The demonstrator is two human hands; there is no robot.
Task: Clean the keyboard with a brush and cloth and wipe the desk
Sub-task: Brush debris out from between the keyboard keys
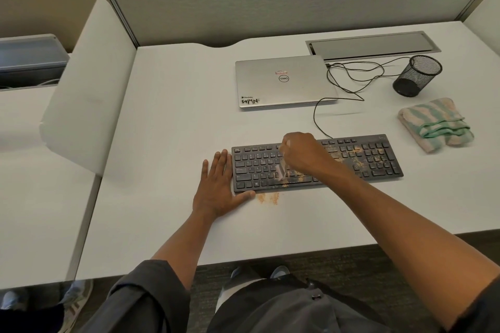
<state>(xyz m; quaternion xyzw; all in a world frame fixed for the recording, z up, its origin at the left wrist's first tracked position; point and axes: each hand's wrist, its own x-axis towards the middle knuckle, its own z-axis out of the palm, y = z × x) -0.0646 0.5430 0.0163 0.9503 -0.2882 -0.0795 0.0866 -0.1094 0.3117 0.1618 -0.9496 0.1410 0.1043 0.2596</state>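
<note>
Head view: we find the black keyboard (316,163) at centre frame on the white desk (176,121), with tan crumbs (267,198) on its keys and on the desk just below its lower edge. Our left hand (219,186) lies flat and open against the keyboard's left end, while our right hand (303,153) is closed around a blurred brush (281,171) over the middle keys. We note the folded striped cloth (435,124) at right, apart from the keyboard.
</note>
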